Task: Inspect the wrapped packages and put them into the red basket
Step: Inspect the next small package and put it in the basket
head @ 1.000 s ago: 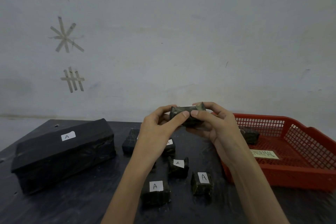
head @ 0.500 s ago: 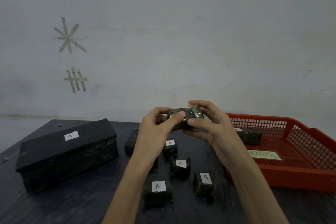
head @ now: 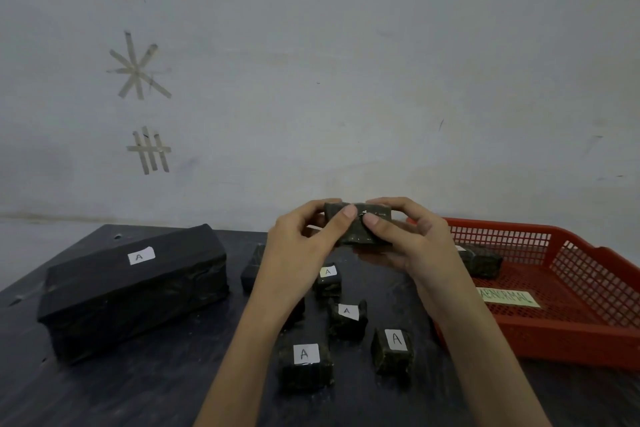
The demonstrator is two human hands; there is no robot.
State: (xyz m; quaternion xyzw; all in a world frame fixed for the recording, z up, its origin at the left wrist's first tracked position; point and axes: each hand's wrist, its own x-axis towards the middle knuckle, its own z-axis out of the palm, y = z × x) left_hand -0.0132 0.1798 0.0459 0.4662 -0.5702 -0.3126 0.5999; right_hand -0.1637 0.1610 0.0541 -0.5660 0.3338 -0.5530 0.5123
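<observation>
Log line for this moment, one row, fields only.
phase: inspecting | left hand + right hand: both gripping small wrapped package, raised above table | red basket: one package inside

left hand (head: 298,250) | right hand (head: 415,246) | forearms bare, no sleeves

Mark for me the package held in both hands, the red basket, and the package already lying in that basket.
Held package (head: 360,224), head view: its shiny wrapped front face between the thumbs.
Red basket (head: 588,340), head view: its near front wall.
Package in the basket (head: 481,262), head view: its dark wrapped side.
</observation>
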